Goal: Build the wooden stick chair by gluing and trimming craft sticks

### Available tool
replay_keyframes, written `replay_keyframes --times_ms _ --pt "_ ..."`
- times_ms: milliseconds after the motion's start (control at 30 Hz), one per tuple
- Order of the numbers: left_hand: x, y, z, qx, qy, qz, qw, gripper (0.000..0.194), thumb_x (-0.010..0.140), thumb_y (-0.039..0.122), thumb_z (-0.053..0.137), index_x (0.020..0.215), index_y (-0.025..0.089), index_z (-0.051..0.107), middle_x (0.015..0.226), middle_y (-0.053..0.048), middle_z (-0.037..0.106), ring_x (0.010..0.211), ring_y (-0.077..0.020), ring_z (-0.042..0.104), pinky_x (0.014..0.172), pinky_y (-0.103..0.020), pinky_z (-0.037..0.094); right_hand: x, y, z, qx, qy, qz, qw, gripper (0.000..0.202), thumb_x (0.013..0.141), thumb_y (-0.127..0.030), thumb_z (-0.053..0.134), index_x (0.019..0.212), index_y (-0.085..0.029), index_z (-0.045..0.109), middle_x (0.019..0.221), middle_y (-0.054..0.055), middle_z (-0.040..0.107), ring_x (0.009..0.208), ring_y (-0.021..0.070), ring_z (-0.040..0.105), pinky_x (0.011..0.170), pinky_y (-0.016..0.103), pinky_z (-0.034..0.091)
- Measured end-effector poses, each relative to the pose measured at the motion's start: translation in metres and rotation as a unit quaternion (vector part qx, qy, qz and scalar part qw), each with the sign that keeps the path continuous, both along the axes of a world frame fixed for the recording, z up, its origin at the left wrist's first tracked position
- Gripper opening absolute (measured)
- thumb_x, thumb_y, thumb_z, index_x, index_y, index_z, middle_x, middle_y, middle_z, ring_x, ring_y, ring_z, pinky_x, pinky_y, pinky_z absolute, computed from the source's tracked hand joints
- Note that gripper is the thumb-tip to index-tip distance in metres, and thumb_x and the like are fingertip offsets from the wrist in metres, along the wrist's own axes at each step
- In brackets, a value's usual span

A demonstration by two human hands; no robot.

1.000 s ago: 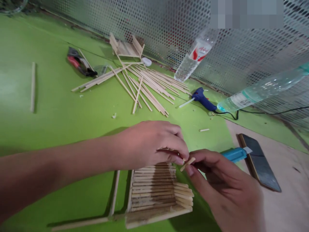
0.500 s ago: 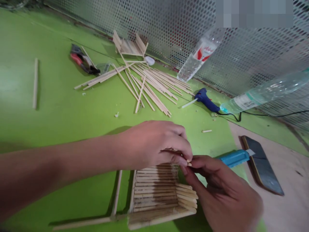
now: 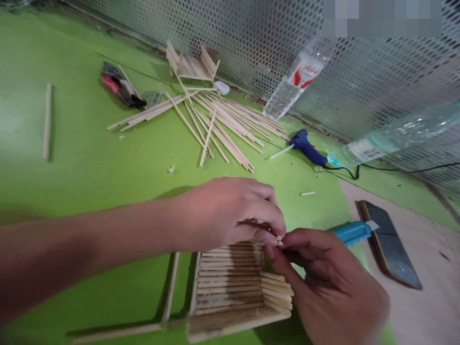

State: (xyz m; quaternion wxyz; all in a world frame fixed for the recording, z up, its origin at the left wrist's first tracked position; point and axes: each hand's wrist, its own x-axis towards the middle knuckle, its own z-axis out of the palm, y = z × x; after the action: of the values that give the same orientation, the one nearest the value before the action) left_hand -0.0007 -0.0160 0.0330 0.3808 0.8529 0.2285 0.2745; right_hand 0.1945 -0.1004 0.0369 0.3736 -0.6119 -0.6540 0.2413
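Left hand (image 3: 244, 215): thumb and fingers pinched on small stick ends (image 3: 279, 242), their length hidden by the fingers. Right hand (image 3: 338, 282): thumb and forefinger narrowed on the same ends, remaining fingers curled. Stick ends: above the far right corner of a stick tray (image 3: 230, 290), towards the near edge of the green worktop (image 3: 89, 177). Long sticks (image 3: 230, 127), loose heap, towards the far edge. Stick model (image 3: 194, 67), at the far edge, by the perforated panel (image 3: 233, 28). Red-and-black cutter (image 3: 117, 84), towards the far left corner. Glue gun (image 3: 307, 147), blue, right of the heap. Teal knife (image 3: 354, 233), blade over the left edge of a phone (image 3: 390, 244), towards the right edge.
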Motion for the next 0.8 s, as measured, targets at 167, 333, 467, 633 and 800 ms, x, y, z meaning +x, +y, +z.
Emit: replay_keyframes --times_ms 167,333,467,633,800 --pt "0.001 0.0 0.003 -0.001 0.007 0.001 1.0 0.014 0.093 0.023 0.062 0.098 0.02 0.074 0.101 -0.003 0.067 0.09 -0.0135 0.061 0.079 -0.028 0.045 0.001 -0.001 -0.002 0.008 -0.017 0.001 1.0 0.016 0.081 -0.02 0.076 0.09 -0.026 0.064 0.075 -0.003 0.071 0.063 0.0129 0.07 0.057 0.02 0.055" --pt "0.0 0.0 0.005 0.005 0.017 -0.004 1.0 0.014 0.093 0.021 0.06 0.098 0.02 0.073 0.1 -0.002 0.065 0.09 -0.0129 0.059 0.077 -0.027 0.043 0.008 -0.002 -0.007 0.015 -0.036 0.023 0.999 0.019 0.082 -0.021 0.075 0.094 -0.027 0.062 0.078 -0.003 0.071 0.067 0.014 0.072 0.06 0.022 0.054" --pt "0.0 -0.001 0.005 0.0 0.027 -0.012 1.0 0.016 0.095 0.02 0.057 0.099 0.021 0.072 0.101 -0.002 0.064 0.092 -0.0132 0.058 0.079 -0.027 0.042 0.009 0.0 -0.008 0.011 -0.054 0.043 0.998 0.017 0.084 -0.022 0.073 0.092 -0.027 0.059 0.077 -0.005 0.071 0.067 0.013 0.072 0.059 0.021 0.054" --pt "0.001 -0.001 0.002 0.013 0.03 -0.018 0.999 0.016 0.096 0.019 0.056 0.101 0.023 0.071 0.105 -0.003 0.063 0.096 -0.015 0.058 0.081 -0.029 0.042 0.006 0.002 -0.001 0.039 -0.112 0.083 0.989 0.016 0.086 -0.018 0.07 0.088 -0.027 0.057 0.07 -0.008 0.068 0.058 0.0097 0.065 0.053 0.019 0.048" --pt "0.001 -0.002 0.002 -0.011 0.042 -0.007 0.999 0.015 0.097 0.024 0.055 0.098 0.023 0.07 0.105 -0.002 0.064 0.094 -0.0137 0.058 0.08 -0.028 0.043 0.022 0.009 0.024 0.123 -0.174 0.077 0.974 0.013 0.089 -0.018 0.061 0.098 -0.027 0.063 0.076 -0.002 0.065 0.06 0.0125 0.061 0.056 0.025 0.048"
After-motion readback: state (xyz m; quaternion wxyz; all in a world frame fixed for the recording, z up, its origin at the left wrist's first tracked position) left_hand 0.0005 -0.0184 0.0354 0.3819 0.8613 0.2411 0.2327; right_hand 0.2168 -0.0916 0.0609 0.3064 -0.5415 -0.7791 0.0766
